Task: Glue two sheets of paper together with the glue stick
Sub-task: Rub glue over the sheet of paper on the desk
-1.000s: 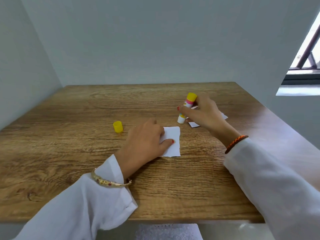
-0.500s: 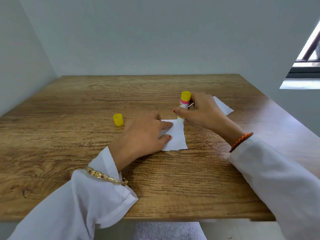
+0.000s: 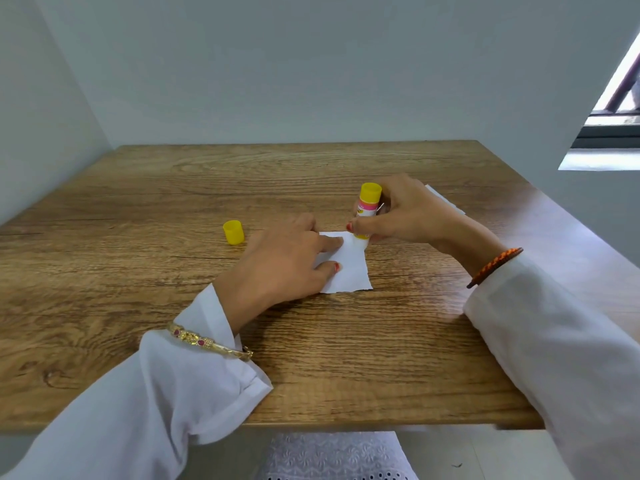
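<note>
A plain room, perhaps a home or office corner: a wooden table (image 3: 346,358) is sitting against bare pale walls (image 3: 311,64), and a barred window (image 3: 620,98) is showing at two o'clock.

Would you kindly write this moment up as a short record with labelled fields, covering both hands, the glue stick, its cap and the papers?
left hand: presses flat on the near paper sheet
right hand: grips the glue stick, upright, lower end on the sheet's far corner
cap: off, standing on the wooden table, left of the sheet
second paper sheet: mostly hidden behind the right hand
stage: glue being applied; sheets not yet joined
</note>
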